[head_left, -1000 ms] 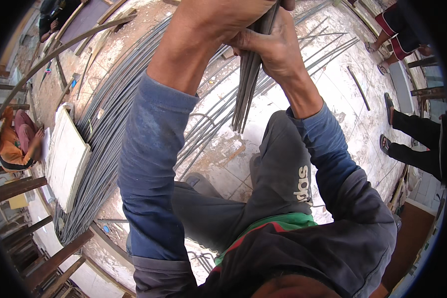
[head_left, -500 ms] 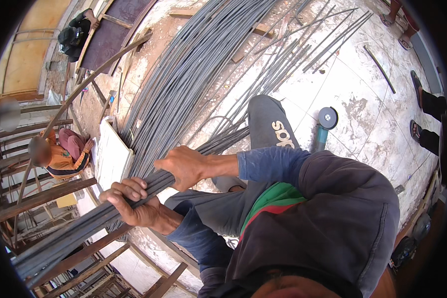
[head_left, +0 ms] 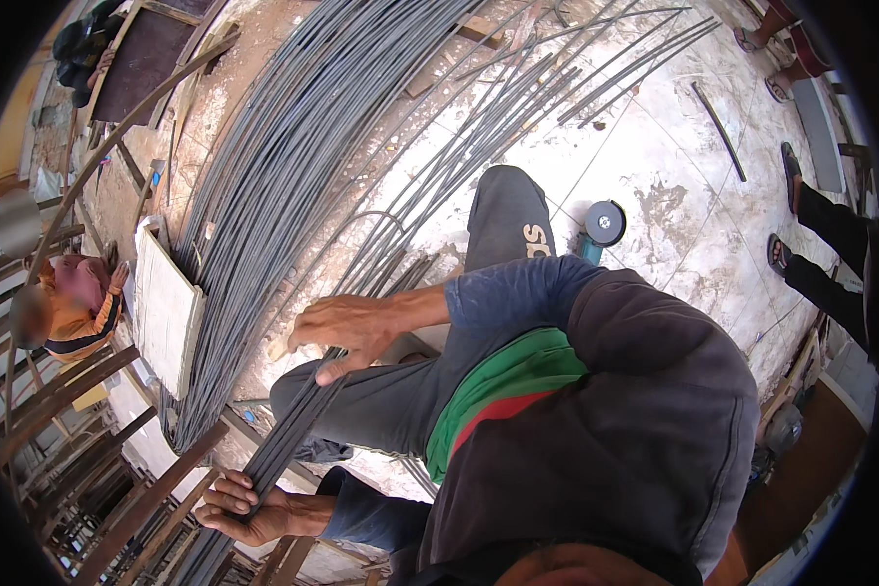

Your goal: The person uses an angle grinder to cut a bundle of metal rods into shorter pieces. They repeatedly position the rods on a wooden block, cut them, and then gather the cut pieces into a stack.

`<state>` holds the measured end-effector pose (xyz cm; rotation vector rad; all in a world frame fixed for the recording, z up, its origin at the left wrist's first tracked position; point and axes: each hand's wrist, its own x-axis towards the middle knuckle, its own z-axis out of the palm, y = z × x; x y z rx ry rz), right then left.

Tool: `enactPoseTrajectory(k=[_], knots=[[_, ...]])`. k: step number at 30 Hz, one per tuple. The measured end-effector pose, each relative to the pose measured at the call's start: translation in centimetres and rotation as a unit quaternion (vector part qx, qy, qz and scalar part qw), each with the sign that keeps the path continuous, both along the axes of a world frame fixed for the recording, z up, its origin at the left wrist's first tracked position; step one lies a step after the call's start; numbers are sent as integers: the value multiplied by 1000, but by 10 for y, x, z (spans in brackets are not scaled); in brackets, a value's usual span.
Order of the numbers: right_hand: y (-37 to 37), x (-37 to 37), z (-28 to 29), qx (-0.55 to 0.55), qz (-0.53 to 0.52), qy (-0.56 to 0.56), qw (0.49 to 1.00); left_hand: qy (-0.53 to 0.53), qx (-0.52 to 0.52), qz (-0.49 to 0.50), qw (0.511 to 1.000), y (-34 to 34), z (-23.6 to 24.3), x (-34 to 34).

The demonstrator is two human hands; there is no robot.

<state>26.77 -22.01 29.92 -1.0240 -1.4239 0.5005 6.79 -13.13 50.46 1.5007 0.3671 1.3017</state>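
A bundle of dark steel rods (head_left: 298,420) slants across my lap, running down to the lower left. My left hand (head_left: 254,506) is wrapped round it low down, fingers curled over the rods. Higher up, my right hand (head_left: 366,330) lies over the same bundle in a loose grip, its thumb across the rods and its fingers reaching to the far side. More of the rods show beyond the right wrist. A large pile of long steel rods (head_left: 303,146) stretches over the floor beyond my hands, fanning out to the upper right.
An angle grinder (head_left: 604,225) lies right of my knee. A whitish board (head_left: 169,311) leans beside the pile. Wooden beams (head_left: 146,498) stand at the lower left. One person in orange (head_left: 80,308) sits at left; another (head_left: 86,49) is farther up. Sandalled feet (head_left: 779,256) are at right.
My left hand has moved down with the bundle, which now slopes more steeply. My right hand has loosened its tight grasp, and the hands are farther apart. The whole view has shifted somewhat.
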Motion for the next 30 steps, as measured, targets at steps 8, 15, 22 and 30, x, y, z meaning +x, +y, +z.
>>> enactPoseTrajectory(k=[8, 15, 22, 30], knots=[[-100, 216, -216, -448, -256, -334, 789, 11, -16, 33, 999, 3, 6, -2], [-121, 308, -279, -567, -159, -473, 656, 21, -31, 34, 999, -1, 14, 10], [-131, 322, -301, -428, -38, -654, 622, 16, -14, 42, 999, 0, 11, 26], [-147, 300, -264, -498, -75, -522, 688, 0, -15, 60, 998, -4, 8, 43]])
